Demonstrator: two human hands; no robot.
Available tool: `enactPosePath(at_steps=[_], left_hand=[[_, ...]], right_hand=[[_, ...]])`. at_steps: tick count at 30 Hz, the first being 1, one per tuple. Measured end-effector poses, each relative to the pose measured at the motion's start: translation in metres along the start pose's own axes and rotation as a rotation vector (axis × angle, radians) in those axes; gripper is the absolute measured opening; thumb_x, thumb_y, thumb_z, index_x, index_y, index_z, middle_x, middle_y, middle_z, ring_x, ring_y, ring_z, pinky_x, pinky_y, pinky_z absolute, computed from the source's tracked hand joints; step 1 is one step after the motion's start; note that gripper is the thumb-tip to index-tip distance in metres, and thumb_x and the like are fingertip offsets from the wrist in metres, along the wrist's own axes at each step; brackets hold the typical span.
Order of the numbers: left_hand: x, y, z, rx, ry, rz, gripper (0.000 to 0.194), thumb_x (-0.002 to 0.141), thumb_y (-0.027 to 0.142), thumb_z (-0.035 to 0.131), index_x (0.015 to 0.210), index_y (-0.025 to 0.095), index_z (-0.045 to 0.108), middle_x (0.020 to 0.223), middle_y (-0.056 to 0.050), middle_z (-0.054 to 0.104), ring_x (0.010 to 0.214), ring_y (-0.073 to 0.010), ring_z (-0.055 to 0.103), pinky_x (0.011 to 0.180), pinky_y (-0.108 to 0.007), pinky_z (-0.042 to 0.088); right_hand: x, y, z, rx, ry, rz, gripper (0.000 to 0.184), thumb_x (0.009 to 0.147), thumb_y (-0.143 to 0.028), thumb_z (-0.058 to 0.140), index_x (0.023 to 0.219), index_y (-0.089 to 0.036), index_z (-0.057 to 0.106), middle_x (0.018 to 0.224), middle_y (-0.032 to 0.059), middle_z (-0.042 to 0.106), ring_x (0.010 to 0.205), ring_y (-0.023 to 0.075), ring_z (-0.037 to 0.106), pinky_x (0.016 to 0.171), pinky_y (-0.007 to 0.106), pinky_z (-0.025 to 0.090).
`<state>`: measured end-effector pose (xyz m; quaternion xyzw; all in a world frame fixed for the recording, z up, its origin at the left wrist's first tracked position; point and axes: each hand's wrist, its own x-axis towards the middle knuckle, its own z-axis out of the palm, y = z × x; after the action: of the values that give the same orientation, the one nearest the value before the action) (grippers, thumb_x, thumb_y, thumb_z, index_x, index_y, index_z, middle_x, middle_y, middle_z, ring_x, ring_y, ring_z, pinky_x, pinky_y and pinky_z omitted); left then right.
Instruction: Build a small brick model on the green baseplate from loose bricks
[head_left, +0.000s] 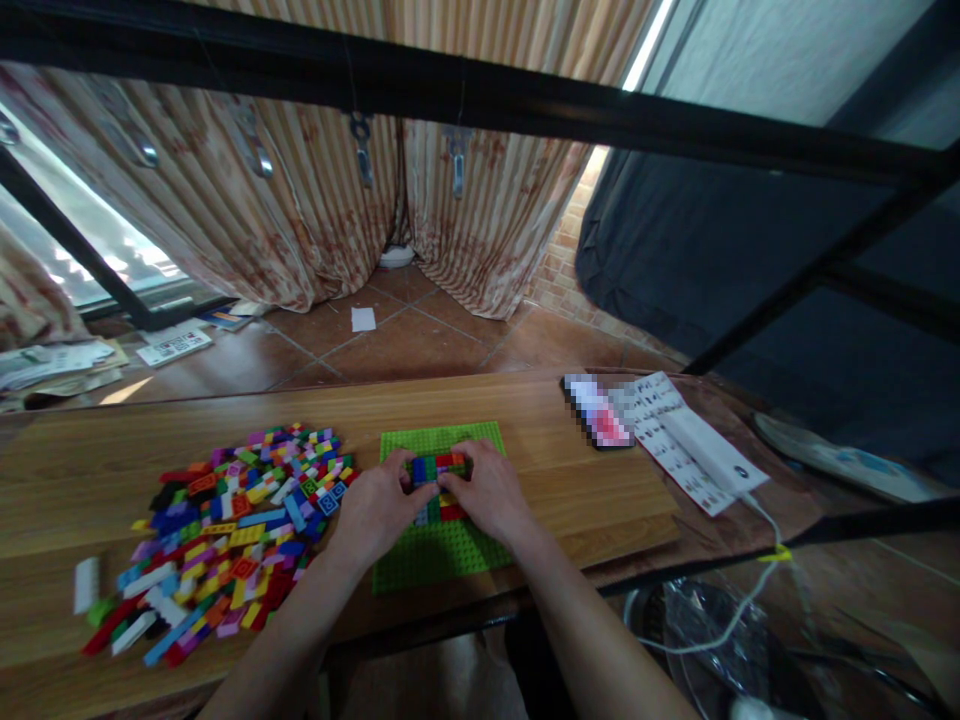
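A green baseplate (442,555) lies on the wooden table, with a block of coloured toy bricks (427,470) built up near its middle. Blue, green and red bricks show in that block. My left hand (382,500) closes on its left side, thumb and fingers curled against the bricks. From the right, my right hand (487,490) grips the same block, its thumb close to my left thumb. Parts of the bricks are hidden behind my fingers. Beside my left forearm spreads a large pile of loose toy bricks (247,535) in many colours.
A phone (600,412) with a lit, blurred screen lies on the wooden table (525,400), next to a printed white sheet (694,445). A white cable (750,600) hangs over the right edge. A dark metal bar (525,105) crosses above, with metal clips hanging from it.
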<state>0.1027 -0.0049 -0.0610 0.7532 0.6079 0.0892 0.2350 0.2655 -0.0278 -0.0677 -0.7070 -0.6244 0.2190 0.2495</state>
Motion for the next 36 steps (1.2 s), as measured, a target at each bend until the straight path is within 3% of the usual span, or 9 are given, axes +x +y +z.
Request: enactPosePath(at_steps=[7,27,36], left_hand=[[0.0008,-0.0002,0.0006,-0.004,0.003,0.003,0.043,0.083,0.046,0.06,0.116,0.018,0.058,0.082,-0.002,0.068,0.067,-0.016,0.062,0.058,-0.024,0.036],[0.0012,-0.0044,0.0032,-0.043,0.005,0.02,0.045,0.083,0.051,0.058,0.115,0.018,0.059,0.078,-0.001,0.067,0.064,-0.0159,0.06,0.056,-0.025,0.035],[-0.0026,-0.0063,0.0013,-0.109,0.014,0.054,0.04,0.081,0.042,0.062,0.112,0.018,0.061,0.079,-0.002,0.069,0.069,-0.0174,0.063,0.059,-0.026,0.038]], right_hand=[[0.0008,-0.0013,-0.0015,-0.007,-0.017,0.01,0.034,0.076,-0.031,0.07,0.108,-0.019,0.067,0.102,0.0071,0.063,0.094,0.0202,0.06,0.085,0.032,0.045],[0.0015,0.0022,-0.0034,0.01,-0.028,-0.021,0.034,0.077,-0.033,0.07,0.108,-0.019,0.067,0.099,0.0062,0.064,0.084,0.0176,0.059,0.081,0.032,0.045],[0.0023,0.0054,0.0005,-0.037,-0.015,-0.022,0.037,0.078,-0.04,0.07,0.107,-0.018,0.068,0.101,0.0085,0.066,0.08,0.0188,0.06,0.076,0.032,0.046]])
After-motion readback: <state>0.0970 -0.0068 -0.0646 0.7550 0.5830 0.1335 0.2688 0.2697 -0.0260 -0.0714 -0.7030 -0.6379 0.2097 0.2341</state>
